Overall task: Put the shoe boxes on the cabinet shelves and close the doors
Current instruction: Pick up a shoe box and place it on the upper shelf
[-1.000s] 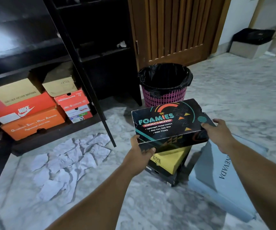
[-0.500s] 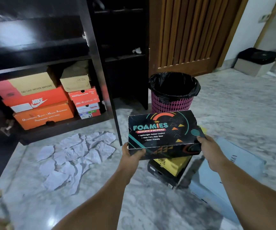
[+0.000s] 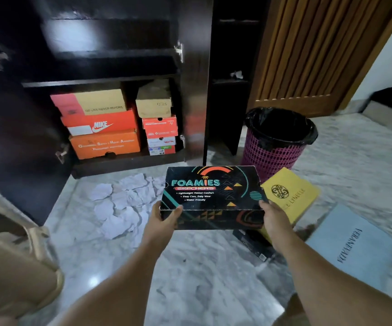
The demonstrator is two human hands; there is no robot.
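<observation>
A black Foamies shoe box point(image 3: 211, 194) is held level above the floor between both hands. My left hand point(image 3: 164, 220) grips its near left corner and my right hand point(image 3: 273, 217) grips its near right corner. Behind it stands the dark cabinet point(image 3: 110, 67) with its doors open. Its bottom shelf holds two stacks: an orange Nike box point(image 3: 100, 124) among others on the left, smaller boxes point(image 3: 159, 128) on the right. The shelf above point(image 3: 100, 80) looks bare. A yellow box point(image 3: 289, 194), a black box point(image 3: 253, 243) under it and a pale blue box point(image 3: 352, 245) lie on the floor to the right.
Crumpled white paper point(image 3: 122, 203) covers the marble floor in front of the cabinet. A pink bin with a black liner point(image 3: 277, 142) stands right of the cabinet, before a wooden door point(image 3: 319, 50). The open left cabinet door point(image 3: 13, 137) juts out toward me. A beige object point(image 3: 13, 267) sits at lower left.
The view has swung left to face the cabinet, and the Foamies box has come off the yellow box and moved left with both hands still on it.
</observation>
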